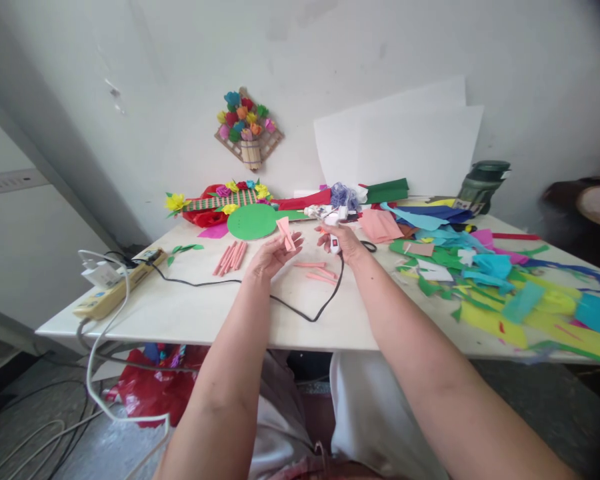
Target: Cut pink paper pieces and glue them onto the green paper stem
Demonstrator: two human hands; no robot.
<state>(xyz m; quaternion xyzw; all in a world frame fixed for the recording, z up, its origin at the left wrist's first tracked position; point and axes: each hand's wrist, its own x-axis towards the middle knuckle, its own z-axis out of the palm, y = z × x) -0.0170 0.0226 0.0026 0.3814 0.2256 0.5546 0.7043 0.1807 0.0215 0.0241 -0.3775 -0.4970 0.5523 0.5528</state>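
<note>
My left hand [276, 254] is closed on a folded strip of pink paper [285, 233], pinched between thumb and fingers above the table. In my right hand [347, 243] is a white hot glue gun [335, 233] with a red switch; its black cord hangs down and runs left across the table. The gun and the paper strip are apart. Left of my left hand lies a row of several rolled pink paper sticks [230, 259]. Between and below my hands rest a few loose pink paper pieces [321, 272].
A green disc [253, 221] and a flower-trimmed woven strip [220, 199] lie at the back. Coloured paper scraps [500, 287] cover the right side, with a dark bottle [483, 187] behind. A power strip [113, 290] sits at the left edge. Paper flowers [245, 120] hang on the wall.
</note>
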